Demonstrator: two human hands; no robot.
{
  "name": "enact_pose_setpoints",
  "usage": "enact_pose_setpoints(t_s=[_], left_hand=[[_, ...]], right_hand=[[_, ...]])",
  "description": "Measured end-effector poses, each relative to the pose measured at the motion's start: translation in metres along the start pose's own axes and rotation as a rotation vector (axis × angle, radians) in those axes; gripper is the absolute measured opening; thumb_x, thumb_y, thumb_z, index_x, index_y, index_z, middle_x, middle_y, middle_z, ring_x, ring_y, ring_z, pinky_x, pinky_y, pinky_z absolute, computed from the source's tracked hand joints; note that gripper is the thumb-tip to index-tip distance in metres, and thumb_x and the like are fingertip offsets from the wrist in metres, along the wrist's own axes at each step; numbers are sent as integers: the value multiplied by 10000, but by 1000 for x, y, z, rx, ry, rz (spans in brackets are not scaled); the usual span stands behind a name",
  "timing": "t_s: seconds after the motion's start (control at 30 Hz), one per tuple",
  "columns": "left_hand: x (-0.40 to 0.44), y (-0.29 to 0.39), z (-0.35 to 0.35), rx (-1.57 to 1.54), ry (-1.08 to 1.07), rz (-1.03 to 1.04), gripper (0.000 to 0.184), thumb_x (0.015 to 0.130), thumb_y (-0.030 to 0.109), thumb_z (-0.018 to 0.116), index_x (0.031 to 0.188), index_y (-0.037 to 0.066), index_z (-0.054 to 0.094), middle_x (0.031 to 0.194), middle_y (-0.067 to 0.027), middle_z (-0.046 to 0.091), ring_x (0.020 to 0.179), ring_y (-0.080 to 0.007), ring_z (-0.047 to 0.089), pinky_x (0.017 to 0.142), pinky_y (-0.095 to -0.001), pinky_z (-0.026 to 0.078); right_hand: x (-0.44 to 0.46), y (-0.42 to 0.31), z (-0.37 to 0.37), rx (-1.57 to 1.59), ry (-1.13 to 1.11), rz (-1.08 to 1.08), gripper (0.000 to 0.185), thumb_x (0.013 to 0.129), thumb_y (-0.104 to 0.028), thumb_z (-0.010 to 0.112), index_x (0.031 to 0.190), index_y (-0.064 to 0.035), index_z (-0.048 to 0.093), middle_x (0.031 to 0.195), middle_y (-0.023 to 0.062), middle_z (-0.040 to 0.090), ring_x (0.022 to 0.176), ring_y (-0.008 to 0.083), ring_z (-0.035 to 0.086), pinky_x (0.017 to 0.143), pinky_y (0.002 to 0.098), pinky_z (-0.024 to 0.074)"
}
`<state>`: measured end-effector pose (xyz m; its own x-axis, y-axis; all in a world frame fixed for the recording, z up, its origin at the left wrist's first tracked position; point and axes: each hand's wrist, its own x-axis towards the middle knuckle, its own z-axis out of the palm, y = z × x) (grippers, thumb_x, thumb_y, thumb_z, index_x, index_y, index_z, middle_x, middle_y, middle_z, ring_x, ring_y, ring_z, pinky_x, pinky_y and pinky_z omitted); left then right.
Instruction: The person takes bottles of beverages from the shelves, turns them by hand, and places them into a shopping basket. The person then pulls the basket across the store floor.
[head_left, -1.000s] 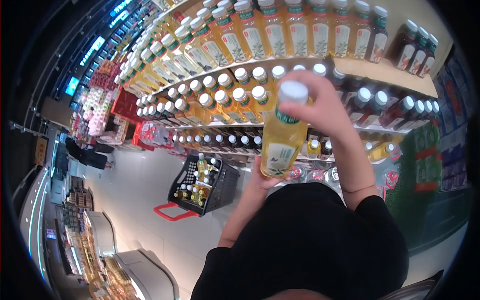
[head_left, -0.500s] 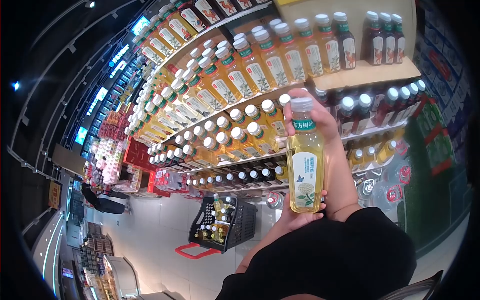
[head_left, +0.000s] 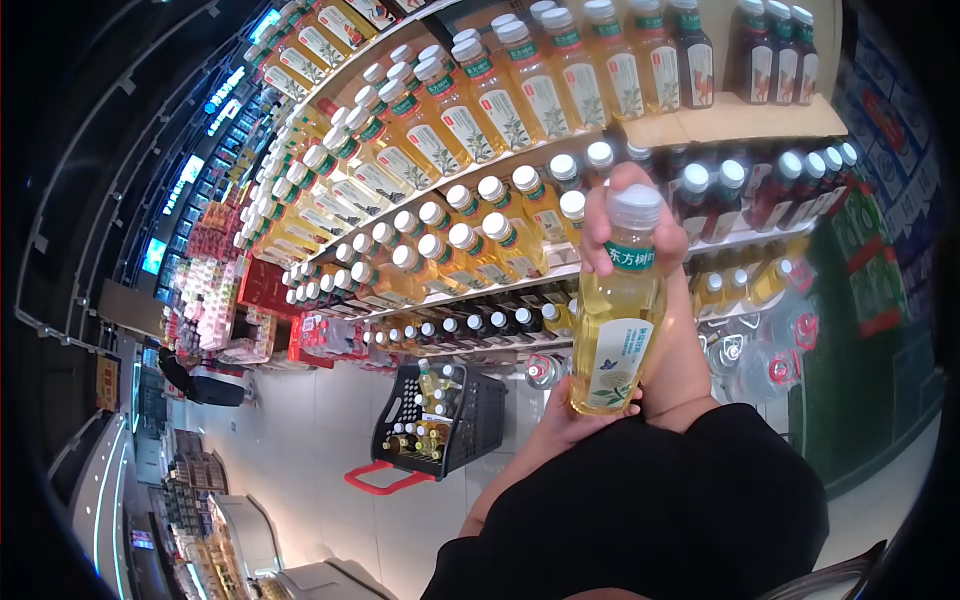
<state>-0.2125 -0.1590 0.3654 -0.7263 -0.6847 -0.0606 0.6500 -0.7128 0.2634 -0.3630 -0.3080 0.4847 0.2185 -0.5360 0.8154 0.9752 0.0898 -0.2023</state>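
A clear bottle of pale yellow tea (head_left: pixel 617 350), with a white cap, green neck band and white label, is held up in front of me, slightly tilted. Its neck and cap are gripped by my right hand (head_left: pixel 672 242), fingers wrapped around from behind. Under the base, my left hand (head_left: pixel 570 420) cups the bottle with its fingers closed against it; part of that hand is hidden behind the bottle. Just beyond stand rows of similar tea bottles (head_left: pixel 505 245) on a curved shelf.
A black shopping basket (head_left: pixel 480 420) with a red handle (head_left: pixel 385 488) stands on the tiled floor, holding several bottles. Dark tea bottles (head_left: pixel 772 210) line the shelf at right, with large clear water jugs (head_left: pixel 765 375) below. Another person (head_left: pixel 215 387) is far left.
The bottle has tipped, its cap shifting right and its base slightly left, both hands still on it. The shelves and basket have shifted left in view.
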Motion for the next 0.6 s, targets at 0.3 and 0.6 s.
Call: enact_pose_setpoints(t_s=[0.3, 0.6], left_hand=[[-2, 3, 1, -10, -59, -1, 783, 781, 571, 559, 1351, 62, 386, 1281, -183, 450, 1102, -346, 485, 954, -481, 373], [8, 6, -2, -56, -72, 23, 775, 778, 558, 533, 1352, 59, 381, 1275, -177, 449, 993, -328, 510, 909, -473, 399]], right_hand=[[-2, 0, 5, -88, 124, 6, 539, 742, -245, 707, 1177, -33, 469, 926, 194, 578, 752, 275, 643, 640, 359, 548], [-3, 0, 0, -173, 182, 107, 546, 705, -247, 739, 1150, -42, 499, 922, 177, 595, 771, 271, 645, 677, 350, 533]])
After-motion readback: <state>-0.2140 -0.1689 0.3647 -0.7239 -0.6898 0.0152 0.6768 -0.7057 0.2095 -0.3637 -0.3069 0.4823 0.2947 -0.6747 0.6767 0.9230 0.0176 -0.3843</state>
